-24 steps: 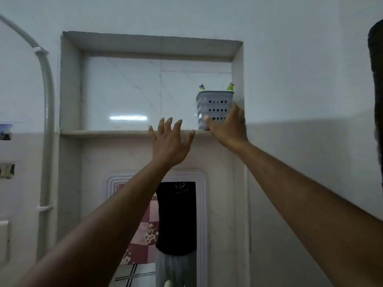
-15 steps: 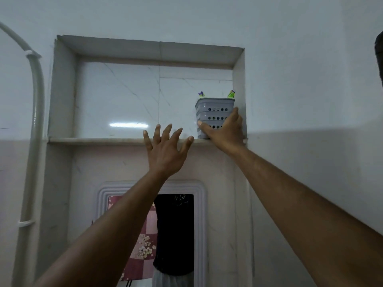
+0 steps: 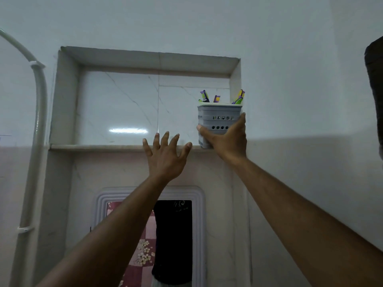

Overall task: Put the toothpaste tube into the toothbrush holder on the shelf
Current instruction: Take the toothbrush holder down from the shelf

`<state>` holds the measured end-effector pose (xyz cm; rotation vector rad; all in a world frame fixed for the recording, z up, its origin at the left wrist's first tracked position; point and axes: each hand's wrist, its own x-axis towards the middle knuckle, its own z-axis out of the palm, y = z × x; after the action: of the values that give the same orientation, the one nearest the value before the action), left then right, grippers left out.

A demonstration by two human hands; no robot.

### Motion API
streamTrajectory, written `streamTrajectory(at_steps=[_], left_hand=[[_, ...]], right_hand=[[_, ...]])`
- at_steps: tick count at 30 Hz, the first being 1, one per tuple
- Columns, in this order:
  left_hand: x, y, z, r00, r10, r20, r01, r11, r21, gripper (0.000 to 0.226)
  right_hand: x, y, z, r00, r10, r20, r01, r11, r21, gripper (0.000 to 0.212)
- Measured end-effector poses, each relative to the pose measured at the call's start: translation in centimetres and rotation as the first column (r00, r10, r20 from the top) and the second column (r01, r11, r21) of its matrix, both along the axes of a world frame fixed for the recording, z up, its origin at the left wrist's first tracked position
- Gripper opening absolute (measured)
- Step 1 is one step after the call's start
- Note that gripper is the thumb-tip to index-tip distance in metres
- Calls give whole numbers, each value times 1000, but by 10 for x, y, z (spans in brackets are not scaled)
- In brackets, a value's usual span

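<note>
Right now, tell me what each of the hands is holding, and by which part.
The right hand grips the grey toothbrush holder around its lower body, thumb on the left side, fingers on the right. The left hand is open with fingers spread, holding nothing.

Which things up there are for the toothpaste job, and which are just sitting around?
For the job: grey toothbrush holder, shelf, right hand gripping the holder, left hand open. No toothpaste tube shows.

Just around: toothbrushes, white pipe, mirror.
</note>
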<state>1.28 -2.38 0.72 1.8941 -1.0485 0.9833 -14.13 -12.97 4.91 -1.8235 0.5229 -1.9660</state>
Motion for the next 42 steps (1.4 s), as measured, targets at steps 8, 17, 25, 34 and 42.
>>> streamTrajectory(at_steps=[8, 17, 25, 34, 42], left_hand=[[-20, 12, -7, 983, -183, 28, 185, 975, -127, 77], [-40, 42, -76, 961, -275, 17, 276, 957, -92, 68], [-51, 71, -213, 941, -304, -151, 306, 952, -6, 60], [-89, 107, -384, 924, -180, -337, 222, 971, 93, 56], [-102, 145, -513, 823, -122, -554, 236, 962, 140, 51]], right_hand=[[-27, 27, -22, 988, 20, 156, -5, 996, -93, 125], [-57, 49, -128, 978, 121, 169, -106, 990, -93, 119], [-78, 54, -263, 974, 217, 64, -222, 970, 97, 118], [-103, 85, -433, 959, 209, -190, -127, 920, 371, 124], [-114, 116, -568, 871, 321, -372, -30, 791, 611, 124]])
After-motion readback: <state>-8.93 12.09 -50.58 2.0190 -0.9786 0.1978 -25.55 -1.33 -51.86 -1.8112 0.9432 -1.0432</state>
